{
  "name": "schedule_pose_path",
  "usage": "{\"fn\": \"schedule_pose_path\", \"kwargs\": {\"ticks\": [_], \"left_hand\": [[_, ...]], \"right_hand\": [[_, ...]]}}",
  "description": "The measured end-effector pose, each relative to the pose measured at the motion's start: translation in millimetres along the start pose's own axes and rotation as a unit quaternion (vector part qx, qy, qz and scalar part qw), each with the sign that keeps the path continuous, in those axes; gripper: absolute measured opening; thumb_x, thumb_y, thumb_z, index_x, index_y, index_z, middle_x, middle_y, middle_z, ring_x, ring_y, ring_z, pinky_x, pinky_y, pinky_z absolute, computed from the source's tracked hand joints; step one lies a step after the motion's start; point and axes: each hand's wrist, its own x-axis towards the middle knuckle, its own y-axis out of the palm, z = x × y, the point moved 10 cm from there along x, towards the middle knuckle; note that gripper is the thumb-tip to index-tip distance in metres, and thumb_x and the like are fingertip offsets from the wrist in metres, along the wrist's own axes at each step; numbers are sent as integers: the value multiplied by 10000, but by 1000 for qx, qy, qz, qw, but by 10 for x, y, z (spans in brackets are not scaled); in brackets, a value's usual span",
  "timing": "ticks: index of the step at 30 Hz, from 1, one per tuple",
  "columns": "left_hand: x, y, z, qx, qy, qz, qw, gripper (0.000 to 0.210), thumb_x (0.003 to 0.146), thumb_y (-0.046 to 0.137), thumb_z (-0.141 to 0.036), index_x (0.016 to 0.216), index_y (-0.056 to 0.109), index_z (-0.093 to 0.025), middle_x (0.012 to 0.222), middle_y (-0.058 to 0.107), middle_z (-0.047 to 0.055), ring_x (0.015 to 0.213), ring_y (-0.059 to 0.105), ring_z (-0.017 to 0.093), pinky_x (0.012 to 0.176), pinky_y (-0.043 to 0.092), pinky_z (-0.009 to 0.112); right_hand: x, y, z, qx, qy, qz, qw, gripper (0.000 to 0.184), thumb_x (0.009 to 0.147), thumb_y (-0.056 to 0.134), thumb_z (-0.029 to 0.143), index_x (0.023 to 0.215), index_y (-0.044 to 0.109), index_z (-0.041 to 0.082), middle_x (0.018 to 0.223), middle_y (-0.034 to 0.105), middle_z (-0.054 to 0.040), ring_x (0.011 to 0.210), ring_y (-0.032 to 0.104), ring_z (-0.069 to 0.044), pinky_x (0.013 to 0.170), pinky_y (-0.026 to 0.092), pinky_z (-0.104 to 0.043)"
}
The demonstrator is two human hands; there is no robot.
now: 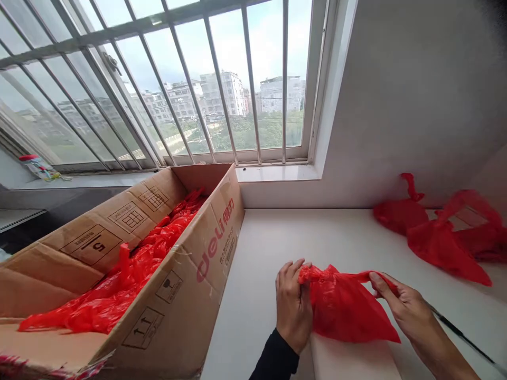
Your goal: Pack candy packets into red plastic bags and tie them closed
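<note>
Pinched at both ends: crumpled red thin-plastic bag (344,309) low in the frame right of centre, resting on the white tabletop (269,248); left hand (293,306) closed on the bag's bunched left handle, fingers curled over it, black sleeve (275,361) at the wrist; right hand (407,306) clamped by thumb and fingers on the stretched right handle, bare forearm running off toward the lower right corner. Further right and higher, against the white wall (415,105), a loose heap of similar red plastic bags (439,237), well apart from the held one. Filling the lower left of the frame, a long open brown cardboard box (206,253) with red lettering on its side, stuffed with more red plastic bags (134,264). Across the upper left, a barred window (222,79) with pale buildings and trees beyond; on the sill at far left, a small colourful packet (38,167), too blurred to identify
</note>
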Motion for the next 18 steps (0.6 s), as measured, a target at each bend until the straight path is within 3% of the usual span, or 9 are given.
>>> {"fn": "schedule_pose_path", "kwargs": {"ticks": [3,5,8,10,12,14,18], "left_hand": [[20,-1,118,-12,-16,21,1000,463,1080,346,-458,1378,639,-257,1487,569,92,1431,446,268,1230,330,539],[27,34,103,-18,-10,41,999,459,1083,347,-441,1459,562,-289,1599,448,59,1519,323,258,1257,280,526],[-21,171,-130,19,78,86,993,483,1083,348,-359,1562,405,-363,1689,300,-23,1591,140,236,1283,217,506],[-120,364,-294,81,163,141,973,562,1067,353,-282,1618,277,-357,1704,266,-27,1597,118,239,1293,161,520],[-228,581,-304,144,201,205,947,628,1037,349,-202,1640,215,-317,1700,279,-3,1592,152,250,1294,117,542],[-300,704,-225,185,191,245,932,655,993,357,-128,1626,272,-278,1670,351,28,1569,230,273,1283,120,566],[-380,705,-217,224,157,247,930,699,877,557,-180,1558,405,-216,1422,608,115,1301,543,325,1171,357,550]], "right_hand": [[-139,142,277,60,-4,31,998,456,945,573,657,831,651,222,747,635,-4,630,556,-169,531,463,-248],[-193,152,498,57,-37,9,998,440,1000,513,634,921,650,224,886,675,-27,828,632,-207,715,526,-279],[-283,173,757,44,-98,-19,994,372,1056,446,575,1088,621,248,1241,655,-59,1166,603,-237,1027,476,-354],[-336,279,855,36,-137,4,990,313,1081,413,514,1202,572,273,1365,601,-59,1252,568,-230,1105,437,-385],[-379,429,898,-7,-175,42,984,300,1084,403,448,1300,539,291,1380,601,-60,1272,563,-236,1127,437,-416],[-418,553,872,-63,-200,74,975,313,1068,406,408,1300,579,289,1319,644,-66,1244,584,-265,1118,450,-457],[-462,475,553,-70,-155,68,983,364,1063,370,452,1283,619,304,1299,666,-68,1217,614,-290,1015,537,-428]]}}
